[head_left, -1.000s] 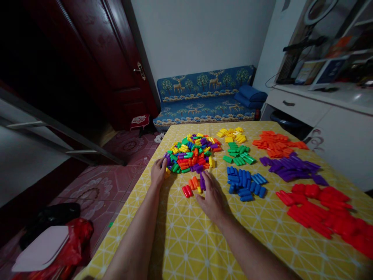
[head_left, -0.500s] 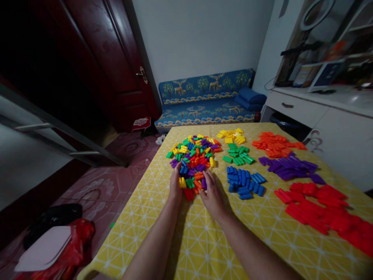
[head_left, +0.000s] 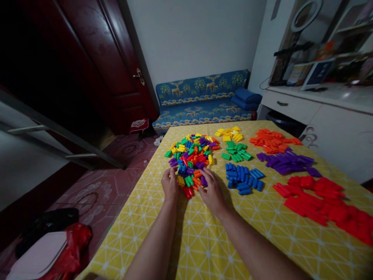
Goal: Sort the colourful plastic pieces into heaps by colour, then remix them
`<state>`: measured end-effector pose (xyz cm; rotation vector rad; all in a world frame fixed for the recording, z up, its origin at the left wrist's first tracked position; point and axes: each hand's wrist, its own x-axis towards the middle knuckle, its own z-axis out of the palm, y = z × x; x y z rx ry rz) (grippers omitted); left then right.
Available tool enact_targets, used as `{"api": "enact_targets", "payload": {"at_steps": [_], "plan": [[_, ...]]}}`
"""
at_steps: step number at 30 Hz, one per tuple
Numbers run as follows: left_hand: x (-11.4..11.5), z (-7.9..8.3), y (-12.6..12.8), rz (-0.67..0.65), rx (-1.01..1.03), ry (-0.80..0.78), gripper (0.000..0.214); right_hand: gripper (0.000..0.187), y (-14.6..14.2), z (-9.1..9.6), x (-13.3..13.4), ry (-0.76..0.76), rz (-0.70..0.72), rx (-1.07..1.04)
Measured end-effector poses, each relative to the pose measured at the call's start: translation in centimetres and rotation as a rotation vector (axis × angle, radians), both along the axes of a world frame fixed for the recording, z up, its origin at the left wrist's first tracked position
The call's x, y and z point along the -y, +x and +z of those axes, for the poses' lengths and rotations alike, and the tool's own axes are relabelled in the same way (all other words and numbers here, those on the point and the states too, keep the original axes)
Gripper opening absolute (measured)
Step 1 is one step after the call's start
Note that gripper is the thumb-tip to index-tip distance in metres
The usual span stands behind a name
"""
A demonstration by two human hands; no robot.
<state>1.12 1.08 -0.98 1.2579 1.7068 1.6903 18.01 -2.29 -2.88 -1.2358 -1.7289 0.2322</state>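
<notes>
A mixed pile of small plastic building pieces (head_left: 194, 151) in red, yellow, green, blue, purple and orange lies on the yellow patterned tablecloth (head_left: 192, 237). My left hand (head_left: 169, 186) is at the pile's near left edge, its fingers curled in; whether a piece is inside them is hidden. On the near right edge rests my right hand (head_left: 213, 193), fingers apart and bent over the orange pieces (head_left: 197, 174) and purple pieces. Between my hands lie red pieces (head_left: 188, 191) and green pieces (head_left: 189, 181).
Right of the pile are single-colour groups: yellow pieces (head_left: 229, 133), green pieces (head_left: 236, 151), blue pieces (head_left: 244, 177), orange pieces (head_left: 272, 140), purple pieces (head_left: 287, 161) and red pieces (head_left: 323, 200). A blue sofa (head_left: 201, 101) stands beyond the table, a white cabinet (head_left: 335, 132) to the right.
My left hand has drawn slightly left, away from the pile, and its fingers have curled in. My right hand stays at the pile's near right edge. The view has shifted a little.
</notes>
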Motion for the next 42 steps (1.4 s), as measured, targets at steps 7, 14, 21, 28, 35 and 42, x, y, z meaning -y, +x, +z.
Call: {"api": "enact_targets", "payload": {"at_steps": [7,14,21,28,35,42], "plan": [[0.6,0.5,-0.4,0.015,-0.199,-0.127,0.046,0.051,0.1,-0.4,-0.4,0.024,-0.003,0.001],[1.6,1.1,-1.5,-0.234,-0.177,-0.175,0.041,0.049,0.1,0.0,-0.4,0.018,-0.007,0.006],[1.7,1.9,-1.4,-0.456,-0.116,-0.131,0.053,0.05,0.1,1.0,0.1,0.014,0.047,0.079],[1.6,1.9,-0.1,-0.362,0.315,-0.103,0.038,0.035,0.2,1.9,0.7,-0.009,-0.058,0.155],[1.5,1.1,1.2,-0.489,0.515,-0.12,0.031,0.042,0.3,1.4,0.7,-0.089,-0.123,0.298],[0.9,0.4,1.1,-0.455,0.524,-0.006,0.04,0.017,0.4,1.6,0.8,-0.113,-0.126,0.329]]}}
